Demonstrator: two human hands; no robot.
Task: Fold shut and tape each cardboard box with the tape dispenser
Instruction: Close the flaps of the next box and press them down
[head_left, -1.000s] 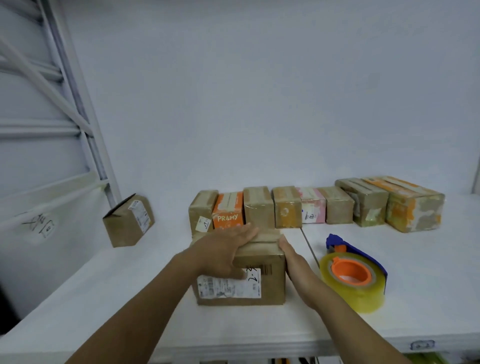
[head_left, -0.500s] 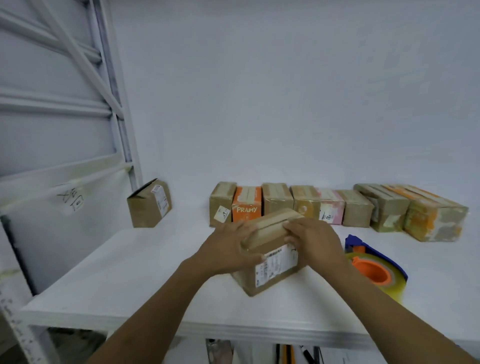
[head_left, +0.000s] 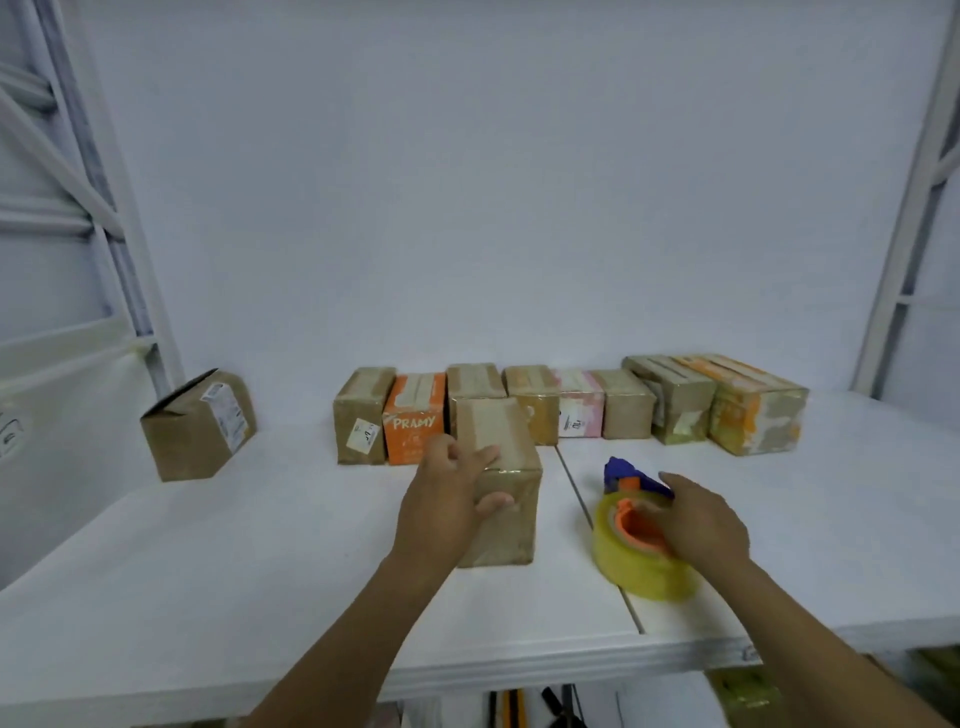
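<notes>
the left hand (head_left: 447, 501) gripped the cardboard box (head_left: 511, 525) standing near the middle of the white table (head_left: 234, 571), fingers over its taped top edge and thumb pressed on the near face. just to its right lay the tape dispenser (head_left: 636, 564), its yellow roll flat on the table and its blue handle pointing away. the right hand (head_left: 701, 519) rested over it, though whether the fingers had closed around it could not be told. a row of boxes (head_left: 628, 410) lined the wall behind, and a lone box (head_left: 200, 423) sat well apart on the left
</notes>
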